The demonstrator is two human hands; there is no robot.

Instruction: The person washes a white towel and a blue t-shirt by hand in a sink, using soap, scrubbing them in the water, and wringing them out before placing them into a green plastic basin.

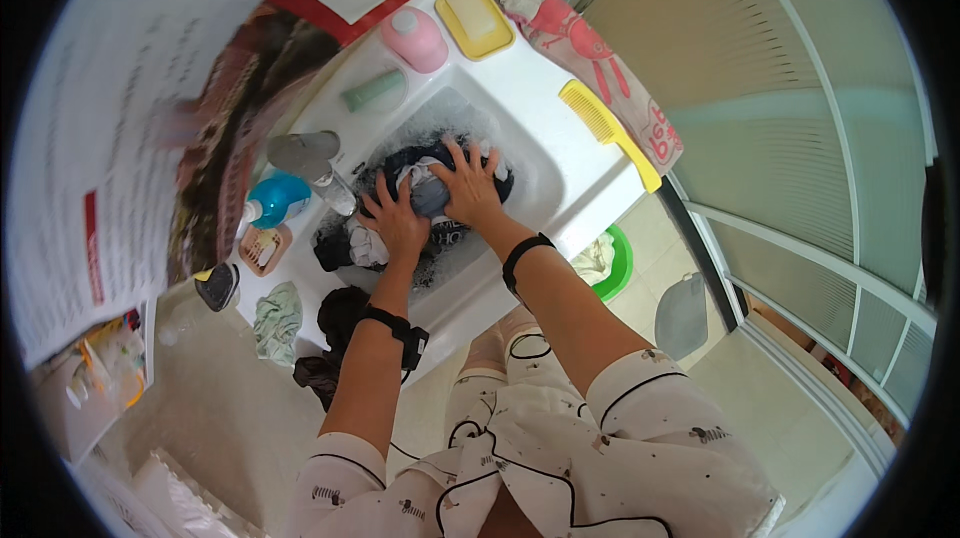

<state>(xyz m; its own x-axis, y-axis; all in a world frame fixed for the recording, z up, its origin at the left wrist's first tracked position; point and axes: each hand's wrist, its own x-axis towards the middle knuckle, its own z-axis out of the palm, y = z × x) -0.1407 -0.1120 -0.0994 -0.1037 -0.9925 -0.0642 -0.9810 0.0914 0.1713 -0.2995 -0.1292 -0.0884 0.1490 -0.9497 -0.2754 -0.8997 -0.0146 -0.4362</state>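
A soapy pile of wet clothes lies in the white washbasin. Both my hands press on it from above with fingers spread. My left hand rests on the near-left part, beside a white cloth. On the right side of the pile lies my right hand. Between the hands bulges a grey-blue cloth, with dark fabric around it. Below them shows a dark piece with white lettering. Suds float along the far side. A metal faucet reaches over the basin's left edge.
Around the rim stand a pink bottle, a yellow soap dish, a green tube, a yellow comb and a blue bottle. Dark fabric hangs at the near-left edge. A green tub sits on the floor.
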